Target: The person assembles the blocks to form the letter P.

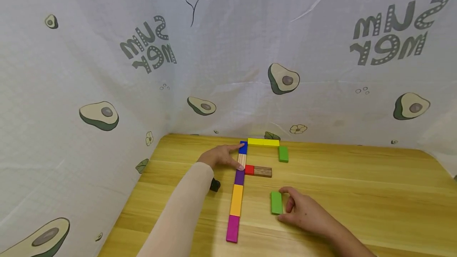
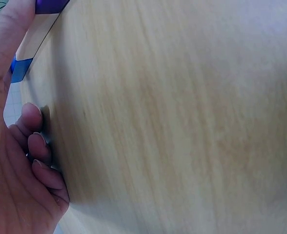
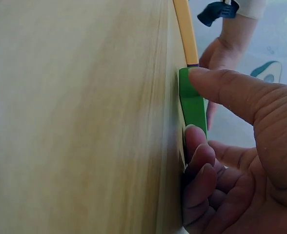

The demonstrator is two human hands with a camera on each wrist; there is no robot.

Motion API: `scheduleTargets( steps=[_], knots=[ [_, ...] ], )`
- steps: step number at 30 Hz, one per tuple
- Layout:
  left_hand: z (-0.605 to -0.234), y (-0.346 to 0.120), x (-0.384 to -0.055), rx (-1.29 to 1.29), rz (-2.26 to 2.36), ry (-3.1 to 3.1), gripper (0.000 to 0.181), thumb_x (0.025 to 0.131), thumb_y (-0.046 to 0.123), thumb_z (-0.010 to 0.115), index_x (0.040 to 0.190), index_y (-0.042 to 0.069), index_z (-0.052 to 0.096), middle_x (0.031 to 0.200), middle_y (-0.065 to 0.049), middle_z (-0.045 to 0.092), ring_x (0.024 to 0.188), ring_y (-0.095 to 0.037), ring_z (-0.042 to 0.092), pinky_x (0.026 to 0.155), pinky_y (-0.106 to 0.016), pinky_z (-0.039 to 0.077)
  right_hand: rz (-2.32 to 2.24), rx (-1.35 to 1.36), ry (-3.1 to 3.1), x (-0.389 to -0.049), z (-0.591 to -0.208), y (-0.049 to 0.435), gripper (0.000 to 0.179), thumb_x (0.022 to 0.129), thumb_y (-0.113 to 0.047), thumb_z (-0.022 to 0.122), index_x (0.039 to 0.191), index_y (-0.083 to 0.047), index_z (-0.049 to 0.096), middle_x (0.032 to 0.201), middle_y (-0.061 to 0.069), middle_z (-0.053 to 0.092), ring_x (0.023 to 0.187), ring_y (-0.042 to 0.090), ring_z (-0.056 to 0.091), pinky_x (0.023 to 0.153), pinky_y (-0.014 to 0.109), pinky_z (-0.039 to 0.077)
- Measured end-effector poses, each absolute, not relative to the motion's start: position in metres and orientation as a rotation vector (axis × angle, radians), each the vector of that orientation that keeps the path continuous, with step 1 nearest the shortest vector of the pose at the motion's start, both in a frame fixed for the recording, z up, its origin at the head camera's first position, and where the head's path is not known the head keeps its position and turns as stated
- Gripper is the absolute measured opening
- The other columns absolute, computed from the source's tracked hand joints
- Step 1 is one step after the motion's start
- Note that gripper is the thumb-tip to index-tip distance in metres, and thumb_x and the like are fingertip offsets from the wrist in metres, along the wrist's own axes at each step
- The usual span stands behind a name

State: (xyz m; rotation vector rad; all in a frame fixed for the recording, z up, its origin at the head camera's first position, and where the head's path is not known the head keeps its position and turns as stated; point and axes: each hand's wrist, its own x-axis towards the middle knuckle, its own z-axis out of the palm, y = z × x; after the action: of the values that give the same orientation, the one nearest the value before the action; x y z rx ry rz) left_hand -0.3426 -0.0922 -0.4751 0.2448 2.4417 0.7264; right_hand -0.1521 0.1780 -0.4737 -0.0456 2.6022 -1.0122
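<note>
A column of flat blocks lies on the table: a blue block (image 1: 243,147), a pale wooden block (image 1: 241,160), a purple block (image 1: 239,177), an orange block (image 1: 236,200) and a magenta block (image 1: 233,229). My left hand (image 1: 222,156) reaches over its far part, index finger on the blue block and thumb tip by the pale block's near end. Its other fingers (image 2: 40,148) fold near the tabletop in the left wrist view. Right of the column, my right hand (image 1: 301,210) pinches a green block (image 1: 276,203) lengthwise between thumb and index finger; the thumb (image 3: 221,87) covers one end.
Yellow blocks (image 1: 263,142) run right from the blue block, with another green block (image 1: 283,154) at their right end. A red block (image 1: 249,170) and a brown block (image 1: 262,171) branch off mid-column. White printed cloth (image 1: 235,66) hangs behind the wooden table (image 1: 357,193).
</note>
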Motion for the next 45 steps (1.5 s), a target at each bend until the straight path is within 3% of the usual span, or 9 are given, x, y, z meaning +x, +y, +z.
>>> scheduleTargets(
  steps=[9, 26, 45],
  knots=[
    [-0.475, -0.094, -0.344, 0.267, 0.719, 2.449, 0.101, 0.066, 0.062, 0.089, 0.15, 0.061, 0.034, 0.169, -0.003, 0.03, 0.154, -0.037, 0.029, 0.123, -0.066, 0.026, -1.061, -0.069, 2.576, -0.152, -0.475, 0.182, 0.075, 0.075, -0.029, 0.091, 0.138, -0.011, 0.055, 0.085, 0.001, 0.059, 0.069, 0.015, 0.051, 0.054, 0.024, 0.039],
    [-0.478, -0.095, -0.34, 0.247, 0.716, 2.451, 0.101, 0.067, 0.062, 0.088, 0.152, 0.059, 0.034, 0.169, -0.004, 0.03, 0.154, -0.039, 0.028, 0.122, -0.067, 0.026, -1.032, -0.111, 2.614, -0.149, -0.48, 0.181, 0.067, 0.071, -0.034, 0.093, 0.123, -0.012, 0.058, 0.084, 0.0, 0.058, 0.07, 0.015, 0.051, 0.057, 0.023, 0.041],
    [-0.474, -0.092, -0.339, 0.271, 0.706, 2.456, 0.101, 0.068, 0.061, 0.089, 0.152, 0.059, 0.034, 0.169, -0.005, 0.03, 0.154, -0.038, 0.028, 0.123, -0.067, 0.025, -1.192, -0.085, 2.643, -0.164, -0.474, 0.194, 0.072, 0.078, -0.035, 0.089, 0.133, -0.005, 0.054, 0.089, 0.001, 0.064, 0.076, 0.014, 0.058, 0.063, 0.021, 0.05]
  ],
)
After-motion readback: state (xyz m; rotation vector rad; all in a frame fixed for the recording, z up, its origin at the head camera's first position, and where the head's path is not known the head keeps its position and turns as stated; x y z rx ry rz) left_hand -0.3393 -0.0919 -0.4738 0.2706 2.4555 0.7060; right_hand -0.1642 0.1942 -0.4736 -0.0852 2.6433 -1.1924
